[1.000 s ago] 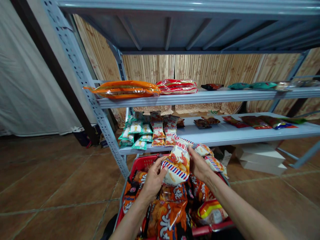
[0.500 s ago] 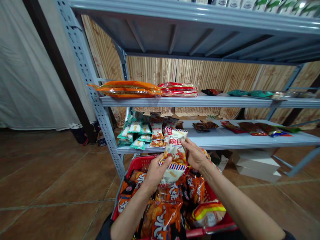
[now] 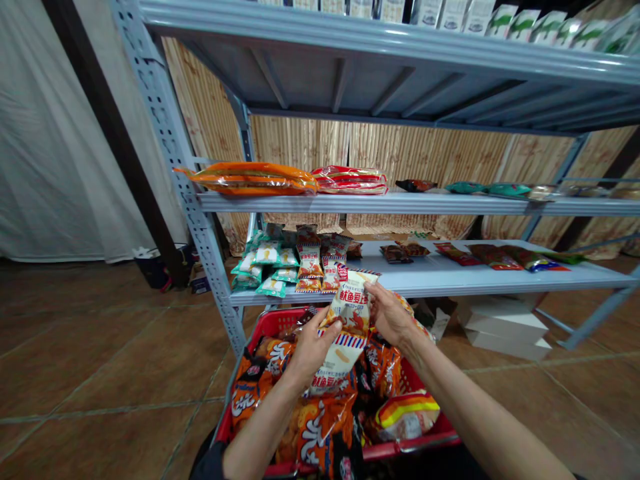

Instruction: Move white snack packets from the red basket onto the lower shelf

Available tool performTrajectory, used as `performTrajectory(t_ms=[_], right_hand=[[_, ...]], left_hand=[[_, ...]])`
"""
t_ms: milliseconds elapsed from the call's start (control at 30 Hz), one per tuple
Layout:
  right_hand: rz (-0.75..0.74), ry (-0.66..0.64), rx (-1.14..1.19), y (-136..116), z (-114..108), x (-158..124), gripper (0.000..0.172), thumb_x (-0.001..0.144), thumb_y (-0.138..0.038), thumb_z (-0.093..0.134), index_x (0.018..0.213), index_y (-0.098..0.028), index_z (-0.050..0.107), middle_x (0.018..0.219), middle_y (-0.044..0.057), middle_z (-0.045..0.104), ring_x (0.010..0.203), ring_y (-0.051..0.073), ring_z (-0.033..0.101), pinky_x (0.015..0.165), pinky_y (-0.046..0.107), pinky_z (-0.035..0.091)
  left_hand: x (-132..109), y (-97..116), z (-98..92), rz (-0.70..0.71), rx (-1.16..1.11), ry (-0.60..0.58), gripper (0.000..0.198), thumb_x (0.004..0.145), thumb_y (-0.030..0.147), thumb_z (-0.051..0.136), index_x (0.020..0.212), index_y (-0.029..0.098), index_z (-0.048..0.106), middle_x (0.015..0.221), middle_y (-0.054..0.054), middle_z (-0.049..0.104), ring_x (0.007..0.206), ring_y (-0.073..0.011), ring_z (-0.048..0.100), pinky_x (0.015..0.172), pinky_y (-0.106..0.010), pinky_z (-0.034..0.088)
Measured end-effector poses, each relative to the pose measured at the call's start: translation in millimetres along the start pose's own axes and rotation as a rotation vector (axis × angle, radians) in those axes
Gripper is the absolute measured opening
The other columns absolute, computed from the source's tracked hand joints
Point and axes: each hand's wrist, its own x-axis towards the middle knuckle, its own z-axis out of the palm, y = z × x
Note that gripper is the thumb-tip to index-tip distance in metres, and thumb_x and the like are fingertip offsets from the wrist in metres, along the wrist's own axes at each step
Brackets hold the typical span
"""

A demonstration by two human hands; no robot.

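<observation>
Both hands grip a white snack bag (image 3: 353, 308) with red lettering and a striped edge, held above the red basket (image 3: 273, 325). My left hand (image 3: 314, 343) pinches its lower left side, thumb on the front. On its right edge is my right hand (image 3: 389, 310), fingers closed and partly hidden behind it. A second white bag (image 3: 336, 363) with similar print shows just below; whether it hangs from the held one or lies in the basket I cannot tell. Orange and black snack bags (image 3: 320, 433) fill the basket, along with a yellow-and-red striped bag (image 3: 407, 417).
On the lower shelf (image 3: 415, 287), green-and-white packets (image 3: 270, 253) are stacked left of similar white and brown snack bags (image 3: 310, 260). Orange packages (image 3: 255, 179) lie on the shelf above. White boxes (image 3: 503, 327) stand beneath the rack. A metal upright (image 3: 193, 220) rises at left.
The held snack bag sits slightly lower in view, tilted more to the right at its top. The camera view has shifted a little, showing more cartons on the top shelf. Both hands keep their grip.
</observation>
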Motion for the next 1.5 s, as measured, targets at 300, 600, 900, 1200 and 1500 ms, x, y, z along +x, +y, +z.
performTrajectory(t_ms=[300, 600, 900, 1200, 1500], right_hand=[[0.217, 0.109, 0.167, 23.8, -5.4, 13.3, 0.020, 0.074, -0.029, 0.057, 0.091, -0.020, 0.059, 0.069, 0.001, 0.070, 0.063, 0.017, 0.064, 0.064, 0.030, 0.051], [0.301, 0.060, 0.210, 40.2, -26.5, 20.4, 0.027, 0.074, -0.036, 0.055, 0.089, -0.015, 0.062, 0.071, 0.005, 0.070, 0.072, 0.021, 0.066, 0.070, 0.034, 0.051], [0.234, 0.107, 0.260, 55.2, -39.4, 12.4, 0.026, 0.073, -0.036, 0.053, 0.090, -0.019, 0.062, 0.074, 0.003, 0.070, 0.073, 0.022, 0.066, 0.068, 0.035, 0.050], [0.221, 0.048, 0.180, 53.9, -39.8, 18.8, 0.030, 0.071, -0.039, 0.054, 0.090, -0.019, 0.063, 0.075, 0.004, 0.071, 0.072, 0.023, 0.065, 0.067, 0.036, 0.050], [0.233, 0.072, 0.179, 54.7, -49.1, 26.5, 0.030, 0.070, -0.038, 0.055, 0.091, -0.018, 0.063, 0.074, 0.004, 0.071, 0.069, 0.022, 0.066, 0.066, 0.035, 0.050]], left_hand=[[5.2, -13.0, -6.4, -0.061, 0.010, 0.029, 0.050, 0.072, 0.034, 0.061, 0.119, 0.018, 0.050, 0.092, -0.006, 0.068, 0.067, -0.0173, 0.064, 0.066, -0.029, 0.048], [13.3, -24.6, -5.1, -0.096, -0.003, 0.005, 0.052, 0.070, 0.036, 0.062, 0.118, 0.018, 0.051, 0.089, -0.006, 0.068, 0.070, -0.0183, 0.064, 0.064, -0.028, 0.048], [16.6, -38.4, 0.1, -0.145, 0.000, -0.044, 0.056, 0.069, 0.039, 0.063, 0.118, 0.016, 0.051, 0.084, -0.007, 0.069, 0.062, -0.0182, 0.064, 0.060, -0.029, 0.047], [13.0, -34.2, 0.2, -0.127, 0.019, -0.013, 0.054, 0.071, 0.037, 0.061, 0.120, 0.017, 0.049, 0.083, -0.006, 0.069, 0.064, -0.0186, 0.064, 0.061, -0.029, 0.047], [15.0, -31.2, 6.4, -0.126, -0.007, -0.001, 0.053, 0.069, 0.036, 0.063, 0.117, 0.018, 0.053, 0.082, -0.005, 0.068, 0.065, -0.0184, 0.063, 0.062, -0.029, 0.047]])
